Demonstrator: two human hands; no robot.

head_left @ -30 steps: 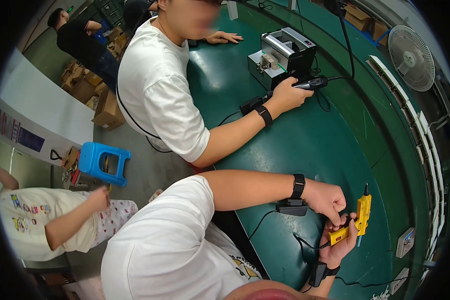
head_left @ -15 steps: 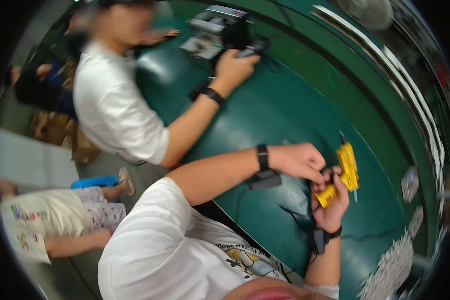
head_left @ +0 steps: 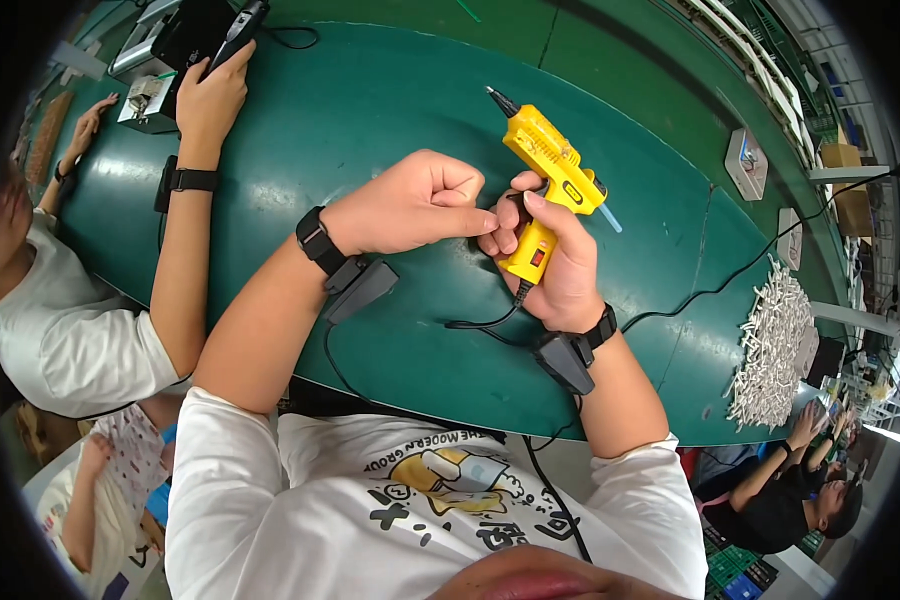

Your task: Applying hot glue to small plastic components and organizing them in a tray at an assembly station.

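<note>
Holding: right hand point(head_left: 555, 265) is wrapped around the handle of a yellow hot glue gun point(head_left: 550, 180), fingers closed on the grip, thumb up by the trigger area.
Glue gun position: held above the green table point(head_left: 370, 110), right of centre, nozzle pointing far and left, handle toward the person; a pale glue stick juts from its back end.
Left hand: left hand point(head_left: 415, 205) is curled into a loose fist just left of the gun's handle, fingertips pinched together against the right hand's fingers; whether anything small sits in the pinch cannot be told.
Cord: black cable point(head_left: 480, 322) runs from the handle's base down onto the table near the person.
Wrists: black wristband with a dark clip-on unit point(head_left: 355, 285) on the left, the same kind on the right.
Right side: pile of white sticks point(head_left: 775, 345) at the table's right edge.
Far left: a co-worker's hand point(head_left: 210, 95) rests on a black tool beside a small machine point(head_left: 150, 95).
</note>
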